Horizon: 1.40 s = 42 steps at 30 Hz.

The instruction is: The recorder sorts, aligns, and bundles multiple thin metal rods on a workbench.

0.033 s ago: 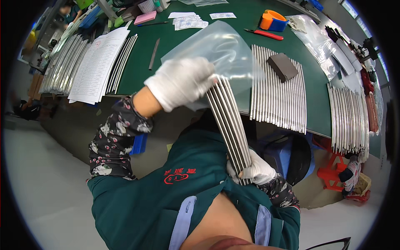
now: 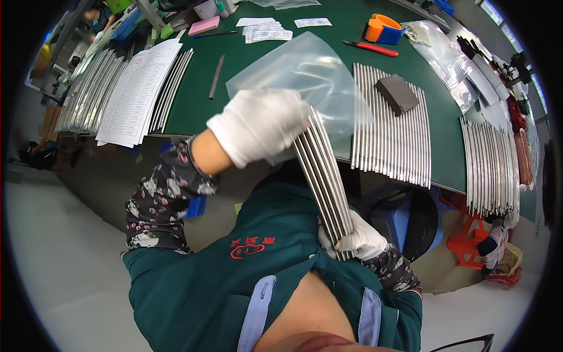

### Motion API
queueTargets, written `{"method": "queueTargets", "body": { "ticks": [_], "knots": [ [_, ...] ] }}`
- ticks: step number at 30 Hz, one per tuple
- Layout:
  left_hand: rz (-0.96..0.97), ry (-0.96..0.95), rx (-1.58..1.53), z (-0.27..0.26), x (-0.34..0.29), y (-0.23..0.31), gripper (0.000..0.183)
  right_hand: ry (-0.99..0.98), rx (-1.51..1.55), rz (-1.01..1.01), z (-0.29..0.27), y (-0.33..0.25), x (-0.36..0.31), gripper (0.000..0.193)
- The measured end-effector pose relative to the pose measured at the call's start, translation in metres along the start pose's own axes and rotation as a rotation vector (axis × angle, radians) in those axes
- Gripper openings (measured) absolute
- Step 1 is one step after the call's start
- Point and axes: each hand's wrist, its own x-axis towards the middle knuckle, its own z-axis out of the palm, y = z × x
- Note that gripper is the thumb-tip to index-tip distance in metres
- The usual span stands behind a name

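My right hand (image 2: 365, 239), in a white glove, is closed around the near end of a bundle of thin metal rods (image 2: 325, 179). The bundle slants up and away from my chest toward the table edge. My left hand (image 2: 261, 125), also white-gloved and slightly blurred, is curled against the bundle's far end. Its fingertips are partly hidden, so what they grip cannot be made out. A clear plastic bag (image 2: 322, 64) spreads on the table behind this hand and the rod ends.
A row of metal rods (image 2: 387, 141) with a dark block (image 2: 397, 95) on it lies at right; another rod stack (image 2: 487, 170) is farther right. Paper sheets (image 2: 138, 94) and wrapped rods (image 2: 88, 94) are at left. Red-handled pliers (image 2: 378, 48) and an orange-blue tape dispenser (image 2: 384, 29) lie beyond.
My left hand has shifted slightly down and to the right along the rods' far end. My right hand, the bundle and the bag have hardly moved.
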Motion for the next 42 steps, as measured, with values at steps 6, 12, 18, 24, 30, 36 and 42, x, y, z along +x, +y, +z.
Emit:
{"method": "queueTargets", "body": {
  "ticks": [6,12,18,24,30,36,42],
  "knots": [
    [0.093,-0.377,-0.041,0.008,-0.046,0.048,0.012,0.066,0.098,-0.081,0.002,0.004,-0.002,0.068],
    [-0.601,-0.072,0.022,0.059,-0.108,0.05,0.018,0.108,0.225,-0.147,0.003,0.009,0.0,0.062],
    [-0.709,0.189,-0.635,0.067,-0.094,0.079,0.014,0.023,0.302,-0.177,0.025,-0.001,0.015,0.061],
    [0.107,0.098,-0.331,0.046,-0.093,0.079,0.02,-0.159,0.465,-0.238,0.025,-0.009,0.04,0.047],
    [0.25,0.125,-0.328,0.007,-0.099,0.064,0.025,0.429,0.137,-0.468,0.049,-0.04,0.075,0.02],
    [0.047,0.481,-0.362,0.004,-0.102,0.042,0.024,0.647,-0.407,-0.397,0.048,-0.073,0.119,0.043],
    [-0.303,0.503,-0.539,0.026,-0.111,0.025,0.028,0.878,-1.47,-0.94,0.042,-0.084,0.147,0.059]
  ]
}}
